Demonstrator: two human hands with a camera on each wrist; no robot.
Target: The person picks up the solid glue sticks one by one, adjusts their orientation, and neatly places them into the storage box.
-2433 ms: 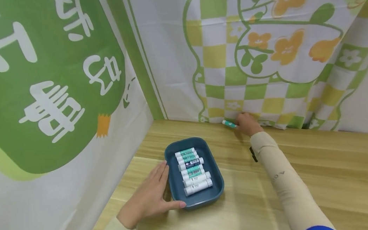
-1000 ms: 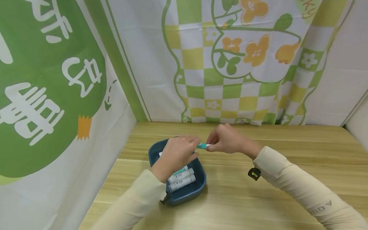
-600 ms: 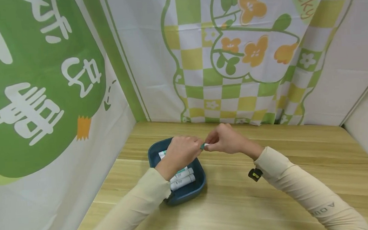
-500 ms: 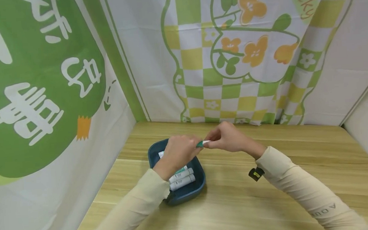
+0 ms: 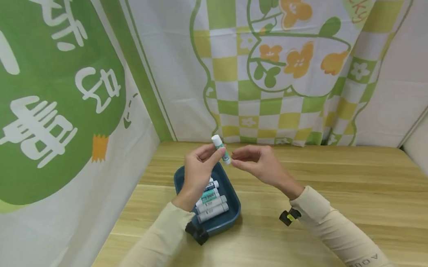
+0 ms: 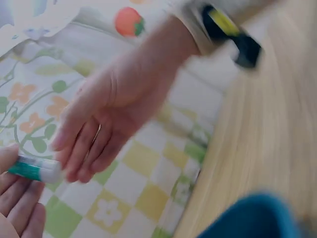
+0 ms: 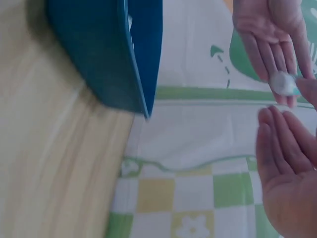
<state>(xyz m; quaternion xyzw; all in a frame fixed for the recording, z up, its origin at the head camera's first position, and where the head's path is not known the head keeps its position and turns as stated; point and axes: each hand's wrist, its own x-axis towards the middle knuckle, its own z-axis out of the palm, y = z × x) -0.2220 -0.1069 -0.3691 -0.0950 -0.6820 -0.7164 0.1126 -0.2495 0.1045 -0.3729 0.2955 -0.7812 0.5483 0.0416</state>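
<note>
A glue stick (image 5: pixel 217 142) with white ends and a green label is pinched between the thumb and fingers of my left hand (image 5: pixel 195 173), above the far part of a dark blue tray (image 5: pixel 233 195). It stands tilted, one white end up. My right hand (image 5: pixel 261 165) is at its lower end with fingers nearly straight and thumb apart, holding nothing. In the left wrist view, the right fingertips are beside the white end of the glue stick (image 6: pixel 30 168); touching or not, I cannot tell. Several glue sticks (image 5: pixel 208 197) lie in a row inside the tray, partly hidden by my left hand.
The tray stands on a wooden table (image 5: pixel 301 234), near its left side. A white cloth with green lettering (image 5: pixel 51 119) hangs on the left. A checked, flowered cloth (image 5: pixel 263 102) hangs along the back edge. Black bands with devices (image 5: pixel 290 216) are on both wrists.
My right hand brought the glue stick from the back of the table to my left hand, which left the tray's rim. The left hand now holds it turned upward; the right has let go.
</note>
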